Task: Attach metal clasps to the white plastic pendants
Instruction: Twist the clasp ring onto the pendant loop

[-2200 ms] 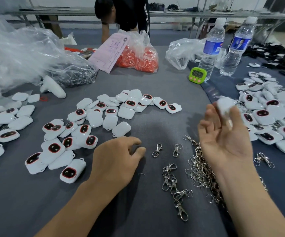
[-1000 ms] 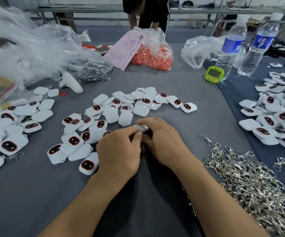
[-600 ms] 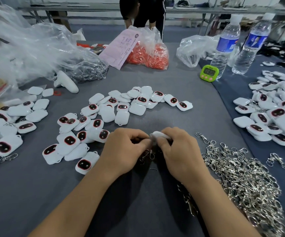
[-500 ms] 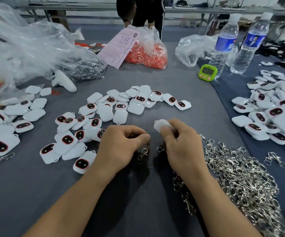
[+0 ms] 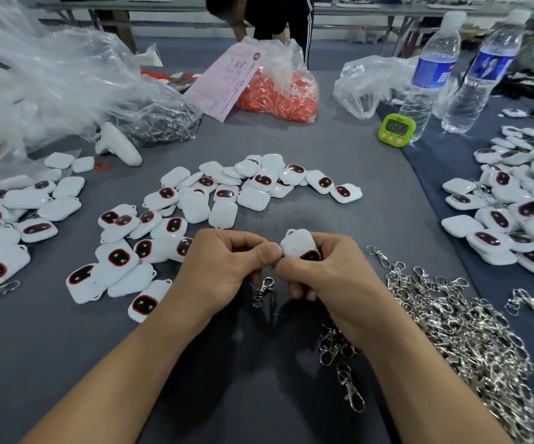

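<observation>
My right hand [image 5: 320, 277] grips a white plastic pendant [image 5: 298, 243] with a dark red-rimmed face, raised a little above the grey table. My left hand [image 5: 224, 270] pinches a metal clasp [image 5: 262, 291] that dangles below my thumb, right beside the pendant. Both thumbs meet at the pendant's lower edge; the joint between clasp and pendant is hidden by my fingers. Loose pendants [image 5: 195, 203] lie scattered in front of my hands. A heap of metal clasps [image 5: 458, 331] lies to the right.
More pendants are piled at the left [image 5: 9, 216] and right [image 5: 515, 213]. At the back stand two water bottles [image 5: 429, 75], a green timer [image 5: 397, 128], plastic bags [image 5: 67, 81], a bag of orange parts [image 5: 278, 91] and a person.
My right hand tossed a pendant away, then both hands came together over a new pendant and a clasp. They have since lifted slightly and closed up, thumbs now touching.
</observation>
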Tool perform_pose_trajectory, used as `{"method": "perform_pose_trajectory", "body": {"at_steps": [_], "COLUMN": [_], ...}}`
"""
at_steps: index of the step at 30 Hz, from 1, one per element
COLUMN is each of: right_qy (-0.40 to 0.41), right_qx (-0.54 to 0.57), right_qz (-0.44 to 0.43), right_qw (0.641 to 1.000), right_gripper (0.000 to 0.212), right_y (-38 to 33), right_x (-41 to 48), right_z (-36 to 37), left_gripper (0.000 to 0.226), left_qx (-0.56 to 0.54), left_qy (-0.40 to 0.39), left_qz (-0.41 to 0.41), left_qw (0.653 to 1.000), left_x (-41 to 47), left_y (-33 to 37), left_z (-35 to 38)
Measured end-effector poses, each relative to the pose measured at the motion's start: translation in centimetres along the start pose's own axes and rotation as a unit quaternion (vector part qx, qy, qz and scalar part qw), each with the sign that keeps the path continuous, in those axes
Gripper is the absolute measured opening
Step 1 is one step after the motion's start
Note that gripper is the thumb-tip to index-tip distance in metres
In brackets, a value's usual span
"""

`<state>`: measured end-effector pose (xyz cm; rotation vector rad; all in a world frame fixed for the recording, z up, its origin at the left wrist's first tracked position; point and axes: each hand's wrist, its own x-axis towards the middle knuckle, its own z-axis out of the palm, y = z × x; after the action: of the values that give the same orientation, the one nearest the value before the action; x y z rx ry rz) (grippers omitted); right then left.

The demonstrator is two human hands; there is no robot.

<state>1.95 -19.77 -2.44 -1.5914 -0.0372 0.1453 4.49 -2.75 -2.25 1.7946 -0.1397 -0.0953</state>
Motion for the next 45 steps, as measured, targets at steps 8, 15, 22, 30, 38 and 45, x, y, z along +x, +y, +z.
{"method": "perform_pose_trajectory", "body": {"at_steps": [8,15,22,30,38,45], "right_qy": [0.064,0.094,0.171,0.168,0.110,0.050], "right_qx": [0.054,0.050,-0.171,-0.132,-0.151,-0.224], "right_qz": [0.033,0.040,-0.017,0.003,-0.029,-0.095], "right_qw": [0.996,0.994,0.970,0.977,0.982,0.969], "right_gripper": [0.014,0.017,0.006,0.018,0.013,0.018], "right_y": [-0.7,-0.4,0.7,0.5,0.1,-0.5], "right_x": [-0.3,-0.4,0.0,0.2,-0.1,-0.5], "right_z": [0.4,0.8,1.1,0.9,0.0,-0.5], "left_gripper": [0.024,0.018,0.016,0.016,0.013,0.020], "left_qx": [-0.027,-0.014,0.219,0.088,0.005,0.048], "left_qy": [-0.005,0.002,0.088,0.033,-0.045,-0.068], "left_qz": [-0.008,0.022,0.117,0.042,-0.020,-0.028], "left_qw": [1.000,1.000,0.965,0.995,0.999,0.996], "left_x": [-0.1,-0.5,-1.2,-1.0,-0.7,-0.6], "left_y": [-0.1,0.1,-0.1,0.3,0.4,0.5], "left_z": [0.4,0.5,1.0,1.1,0.3,-0.3]}}
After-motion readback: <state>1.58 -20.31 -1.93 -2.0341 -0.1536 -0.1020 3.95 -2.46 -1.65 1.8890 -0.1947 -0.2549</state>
